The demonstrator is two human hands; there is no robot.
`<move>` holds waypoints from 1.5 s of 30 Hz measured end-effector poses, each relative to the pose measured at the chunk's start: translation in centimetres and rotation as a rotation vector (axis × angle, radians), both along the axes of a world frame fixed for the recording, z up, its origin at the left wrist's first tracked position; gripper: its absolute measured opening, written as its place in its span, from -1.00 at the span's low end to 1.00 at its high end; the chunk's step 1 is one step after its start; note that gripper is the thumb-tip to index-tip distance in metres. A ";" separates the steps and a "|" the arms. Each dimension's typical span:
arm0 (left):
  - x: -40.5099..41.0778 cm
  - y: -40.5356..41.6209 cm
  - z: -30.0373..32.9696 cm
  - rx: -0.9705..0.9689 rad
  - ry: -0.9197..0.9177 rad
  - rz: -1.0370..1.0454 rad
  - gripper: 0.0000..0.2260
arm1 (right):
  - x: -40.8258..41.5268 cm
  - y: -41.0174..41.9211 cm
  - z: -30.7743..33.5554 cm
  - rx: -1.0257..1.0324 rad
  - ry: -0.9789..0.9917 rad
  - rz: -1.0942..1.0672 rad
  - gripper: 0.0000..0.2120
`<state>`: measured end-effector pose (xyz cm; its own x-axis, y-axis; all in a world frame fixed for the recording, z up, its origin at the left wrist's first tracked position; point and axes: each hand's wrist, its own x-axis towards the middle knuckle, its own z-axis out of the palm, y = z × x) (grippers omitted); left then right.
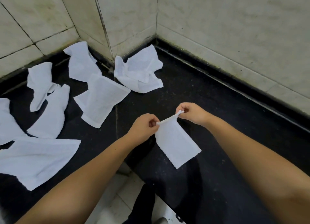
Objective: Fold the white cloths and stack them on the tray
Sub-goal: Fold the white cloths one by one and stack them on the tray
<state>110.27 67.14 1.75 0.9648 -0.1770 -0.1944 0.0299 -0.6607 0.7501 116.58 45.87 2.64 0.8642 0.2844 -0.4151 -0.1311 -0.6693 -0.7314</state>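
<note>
left hand and right hand pinching white cloth, loose cloths on black counter

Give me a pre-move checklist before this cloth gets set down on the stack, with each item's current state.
1. Left hand pinches one top corner of the held cloth: ok.
2. Right hand pinches the other top corner: ok.
3. Held cloth hangs as a neat rectangle, edges looking aligned: ok.
4. Tray to stack on: not in view, cannot tell where it is.
5. Dark counter under the cloth bare enough to lay it flat: ok.
6. Other cloths done: not ok; the crumpled cloth by the wall corner and several more to the left lie loose and unstacked.
</note>
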 end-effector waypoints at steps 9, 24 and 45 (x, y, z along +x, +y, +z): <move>-7.0 -4.0 -2.9 0.146 -0.166 -0.231 -0.92 | -7.7 -5.3 -1.6 -0.218 -0.068 0.097 -0.86; -10.1 -3.6 -5.3 0.196 -0.155 0.022 -0.93 | -8.2 -4.2 -2.3 -0.312 -0.075 -0.053 -0.72; -7.1 -7.0 -2.6 -0.091 0.160 0.334 -0.92 | -10.7 -3.9 -1.1 0.085 0.024 -0.472 -0.92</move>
